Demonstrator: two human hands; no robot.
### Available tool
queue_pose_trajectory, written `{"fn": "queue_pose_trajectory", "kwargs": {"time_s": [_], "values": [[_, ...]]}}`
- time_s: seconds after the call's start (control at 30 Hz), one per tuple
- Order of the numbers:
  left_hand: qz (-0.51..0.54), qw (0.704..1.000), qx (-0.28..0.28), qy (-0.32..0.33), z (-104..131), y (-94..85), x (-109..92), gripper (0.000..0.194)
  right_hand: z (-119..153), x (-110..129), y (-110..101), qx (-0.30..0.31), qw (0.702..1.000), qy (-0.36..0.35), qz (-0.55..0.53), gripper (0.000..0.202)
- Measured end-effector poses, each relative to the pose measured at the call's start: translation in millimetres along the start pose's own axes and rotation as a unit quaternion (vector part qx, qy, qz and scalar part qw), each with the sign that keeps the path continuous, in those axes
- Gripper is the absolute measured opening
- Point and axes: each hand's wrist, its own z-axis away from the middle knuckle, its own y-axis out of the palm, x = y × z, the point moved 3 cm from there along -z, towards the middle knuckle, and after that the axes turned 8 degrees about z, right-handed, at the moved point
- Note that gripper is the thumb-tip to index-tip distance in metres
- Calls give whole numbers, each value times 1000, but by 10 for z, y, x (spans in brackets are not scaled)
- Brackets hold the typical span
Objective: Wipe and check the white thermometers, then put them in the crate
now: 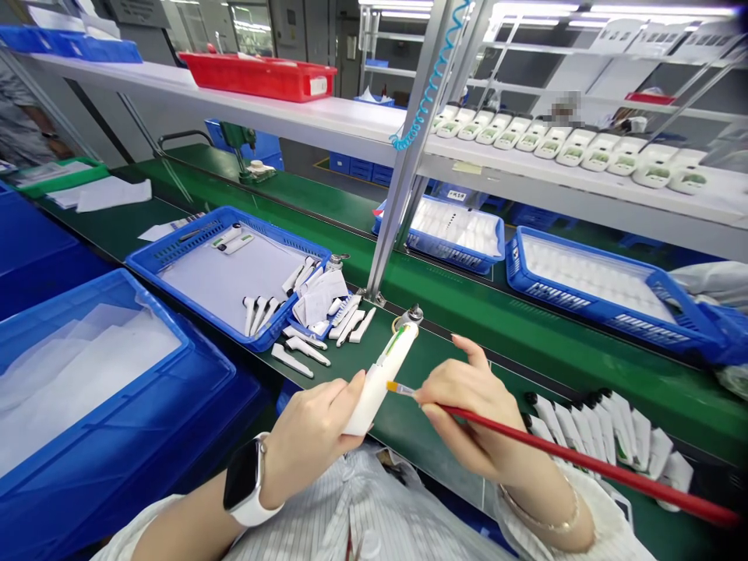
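My left hand (319,417) is closed around a white handheld device (382,379) with a green strip near its upper end, held tilted over the bench. Pinched in my right hand (471,409) is a paintbrush (561,449) with a long red handle. Its yellowish bristles are at the side of the white device, touching it or very close. Just beyond the device's far end a small metal fitting (414,314) sits on the green bench. Left of it lie several loose white handle-shaped pieces (351,326), some of them by a blue tray (234,336).
A large blue bin (192,343) with translucent sheets stands at the left. Several white devices (608,428) lie in a row at the right. A metal post (397,202) rises behind the bench to a shelf (374,113) bearing a red tray (257,76). Blue baskets (590,300) stand beneath it.
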Motion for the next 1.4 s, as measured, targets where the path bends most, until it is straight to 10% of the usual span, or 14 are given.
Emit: {"fn": "queue_pose_trajectory", "kwargs": {"time_s": [0.37,0.5,0.63,0.77,0.9,1.03,1.2,1.3,1.4], "values": [[-6,999,-22,29,29,-7,16,50,-14,-86,-121,-72,994,37,68,16],[-3,998,-36,50,56,-19,14,50,-14,-98,-124,-5,1000,9,10,15],[-8,998,-41,53,69,-4,33,51,2,-132,-204,-88,992,61,74,16],[21,998,-35,47,58,0,33,54,7,-69,-147,3,1000,-13,1,17],[41,998,-33,36,43,-25,23,53,23,-94,-193,-103,990,60,70,19],[59,997,-25,39,36,-35,12,52,29,-9,-98,3,998,-49,-26,16],[54,997,-32,40,29,-37,-1,45,20,-32,-155,-85,993,54,64,18],[69,997,-24,32,35,-52,-11,46,20,13,-62,31,999,-39,-21,15],[78,997,-21,5,24,-13,34,47,130,-258,-67,-45,993,60,86,12]]}}
